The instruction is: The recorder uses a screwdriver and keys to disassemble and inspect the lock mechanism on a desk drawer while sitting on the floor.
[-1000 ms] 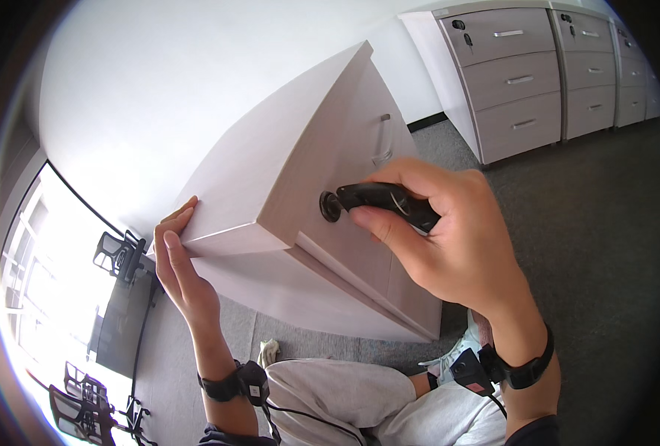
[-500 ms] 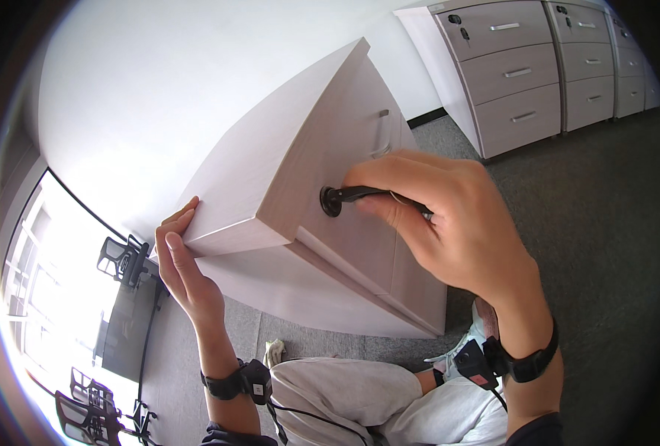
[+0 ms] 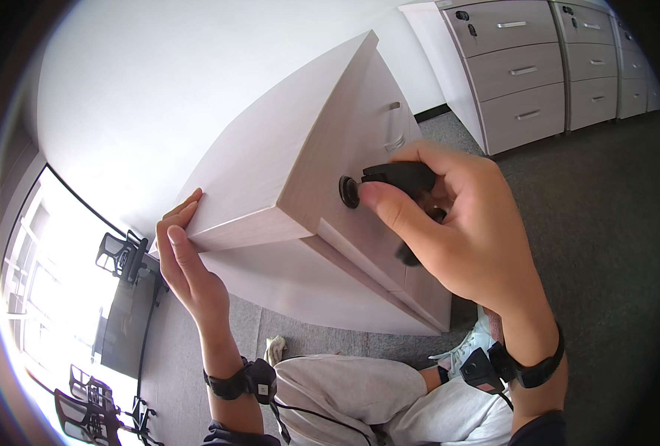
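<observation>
A pale wood drawer cabinet stands in front of me, with a metal handle and a round black lock on its face. My right hand is closed on a black key at the lock; thumb and fingers hide much of it, and a blurred dark piece hangs below. My left hand grips the near left edge of the cabinet's top with its fingers.
A row of similar three-drawer cabinets with keys in their locks lines the wall at back right. Black chairs and a glossy dark panel stand by the bright window at left. My legs are below.
My right hand has turned the key at the lock, so its head sits at another angle. The cabinet and both hands appear slightly right of before, the cabinet also higher.
</observation>
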Tool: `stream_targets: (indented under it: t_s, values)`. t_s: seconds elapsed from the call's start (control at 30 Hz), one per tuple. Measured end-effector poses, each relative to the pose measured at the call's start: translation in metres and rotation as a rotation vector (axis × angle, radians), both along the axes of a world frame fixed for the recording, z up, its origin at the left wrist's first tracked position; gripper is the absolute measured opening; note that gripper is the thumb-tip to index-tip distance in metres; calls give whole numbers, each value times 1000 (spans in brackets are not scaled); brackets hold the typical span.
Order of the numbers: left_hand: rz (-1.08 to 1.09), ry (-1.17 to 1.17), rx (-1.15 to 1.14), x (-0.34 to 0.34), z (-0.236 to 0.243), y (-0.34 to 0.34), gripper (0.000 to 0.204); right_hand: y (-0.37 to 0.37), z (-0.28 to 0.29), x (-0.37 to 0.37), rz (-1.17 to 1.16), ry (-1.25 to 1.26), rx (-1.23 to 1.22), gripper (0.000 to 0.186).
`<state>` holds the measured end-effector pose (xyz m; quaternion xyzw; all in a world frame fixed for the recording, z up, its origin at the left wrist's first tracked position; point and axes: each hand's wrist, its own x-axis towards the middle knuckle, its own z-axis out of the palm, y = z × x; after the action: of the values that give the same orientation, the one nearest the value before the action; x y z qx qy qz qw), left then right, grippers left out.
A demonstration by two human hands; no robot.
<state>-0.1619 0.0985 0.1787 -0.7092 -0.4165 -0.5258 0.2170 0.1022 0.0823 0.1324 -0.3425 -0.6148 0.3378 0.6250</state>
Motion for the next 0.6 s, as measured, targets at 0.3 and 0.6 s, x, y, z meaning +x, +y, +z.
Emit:
stream_targets:
  t_s: [0.3, 0.6]
  values:
    - [19, 3, 4, 1, 0, -1, 49, 12, -8, 7, -194, -182, 494, 13]
    - [11, -22, -7, 2, 1, -1, 49, 10, -4, 8, -115, -130, 451, 14]
